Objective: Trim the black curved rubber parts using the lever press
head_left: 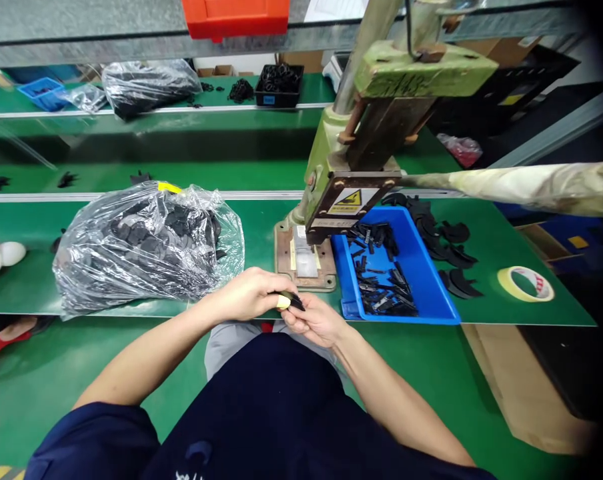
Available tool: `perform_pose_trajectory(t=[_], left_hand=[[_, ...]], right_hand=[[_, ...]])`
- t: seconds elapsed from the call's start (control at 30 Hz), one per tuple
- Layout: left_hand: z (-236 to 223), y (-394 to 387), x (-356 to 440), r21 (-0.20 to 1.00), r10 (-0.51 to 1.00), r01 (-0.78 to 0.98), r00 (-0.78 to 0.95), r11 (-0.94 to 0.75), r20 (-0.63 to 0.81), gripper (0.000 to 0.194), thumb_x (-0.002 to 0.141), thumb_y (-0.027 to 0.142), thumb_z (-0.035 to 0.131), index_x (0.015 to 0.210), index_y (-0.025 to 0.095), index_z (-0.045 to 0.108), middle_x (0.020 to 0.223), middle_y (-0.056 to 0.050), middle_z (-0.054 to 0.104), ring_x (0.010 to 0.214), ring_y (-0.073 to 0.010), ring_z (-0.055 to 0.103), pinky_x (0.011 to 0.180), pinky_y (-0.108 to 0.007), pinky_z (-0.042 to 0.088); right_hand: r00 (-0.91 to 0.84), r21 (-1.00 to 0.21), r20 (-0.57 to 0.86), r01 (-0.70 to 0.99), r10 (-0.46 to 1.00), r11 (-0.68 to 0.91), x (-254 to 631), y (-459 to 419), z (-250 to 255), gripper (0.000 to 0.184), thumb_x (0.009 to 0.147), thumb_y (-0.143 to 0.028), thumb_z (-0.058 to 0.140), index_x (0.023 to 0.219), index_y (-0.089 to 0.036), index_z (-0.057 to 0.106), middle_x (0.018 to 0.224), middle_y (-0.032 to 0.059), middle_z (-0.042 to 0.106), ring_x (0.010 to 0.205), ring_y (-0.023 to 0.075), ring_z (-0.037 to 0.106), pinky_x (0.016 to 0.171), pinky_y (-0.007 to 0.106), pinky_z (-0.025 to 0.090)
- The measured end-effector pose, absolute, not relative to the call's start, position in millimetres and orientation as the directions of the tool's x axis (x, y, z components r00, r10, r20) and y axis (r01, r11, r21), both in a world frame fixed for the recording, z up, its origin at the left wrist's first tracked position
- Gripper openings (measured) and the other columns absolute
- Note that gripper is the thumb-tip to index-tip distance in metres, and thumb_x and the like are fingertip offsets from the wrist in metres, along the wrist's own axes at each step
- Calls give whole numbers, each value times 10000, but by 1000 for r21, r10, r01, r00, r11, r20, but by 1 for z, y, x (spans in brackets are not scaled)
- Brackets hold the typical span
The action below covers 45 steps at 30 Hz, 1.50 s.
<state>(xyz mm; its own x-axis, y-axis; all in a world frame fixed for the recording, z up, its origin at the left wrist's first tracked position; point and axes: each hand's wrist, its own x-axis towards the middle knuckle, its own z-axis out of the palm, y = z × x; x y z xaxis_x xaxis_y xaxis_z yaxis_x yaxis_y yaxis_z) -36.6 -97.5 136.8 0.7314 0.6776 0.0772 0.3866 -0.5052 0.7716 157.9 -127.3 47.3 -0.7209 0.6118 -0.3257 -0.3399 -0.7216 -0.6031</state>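
Note:
My left hand (pixel 251 293) and my right hand (pixel 314 321) meet at the front edge of the green table (pixel 261 227). Both are closed on a small black part (pixel 295 301) held between them; a yellow cot covers one left fingertip. Just beyond my hands stands a green hand press (pixel 361 147) with a white block (pixel 305 261) on its base plate. To the right of the press sits a blue tray (pixel 421 273) holding several small black pieces. A clear plastic bag (pixel 146 247) full of black parts lies to the left.
Curved black parts (pixel 451 257) lie right of the tray, with a roll of tape (pixel 525 283) beyond them. The press lever (pixel 531 187) reaches out to the right. A second bag (pixel 146 85), a black bin (pixel 280 85) and a small blue tray (pixel 46 92) sit on the far side.

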Motion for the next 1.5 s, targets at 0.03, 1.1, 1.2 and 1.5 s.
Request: perform_pose_trajectory(t=[0.03,1.1,1.2,1.5], left_hand=[[136,-99,-36,769,692,399,718,-500,77,180,926,215,556,1020,163,700,917,-44,734,808,-143,664,737,-210,447],[129,-108,-19,783,888,458,385,-420,251,336,858,329,685,1166,196,669,1112,-94,650,1027,-223,619,883,-365,517],[120,-112,-23,568,806,579,346,-586,480,364,874,285,660,1230,218,628,1168,-113,615,1104,-240,568,940,-422,487],[126,-115,-25,651,799,488,491,-582,347,170,966,270,514,945,170,650,929,-76,652,893,-175,600,801,-304,495]], right_hand=[[-707,-615,-326,-346,628,-708,157,-129,48,247,755,-300,778,814,-122,617,608,-27,537,486,12,321,452,184,172],[-754,-546,-238,-418,612,-726,156,-133,61,331,788,-456,723,836,-169,565,559,-99,332,460,33,251,444,207,141],[-731,-552,-235,-442,641,-707,156,-130,60,292,830,-428,685,858,-168,555,583,-95,341,466,30,252,448,204,144],[-769,-596,-198,-398,608,-697,161,-120,58,355,764,-450,745,879,-145,602,568,-81,398,464,41,330,464,218,204]])
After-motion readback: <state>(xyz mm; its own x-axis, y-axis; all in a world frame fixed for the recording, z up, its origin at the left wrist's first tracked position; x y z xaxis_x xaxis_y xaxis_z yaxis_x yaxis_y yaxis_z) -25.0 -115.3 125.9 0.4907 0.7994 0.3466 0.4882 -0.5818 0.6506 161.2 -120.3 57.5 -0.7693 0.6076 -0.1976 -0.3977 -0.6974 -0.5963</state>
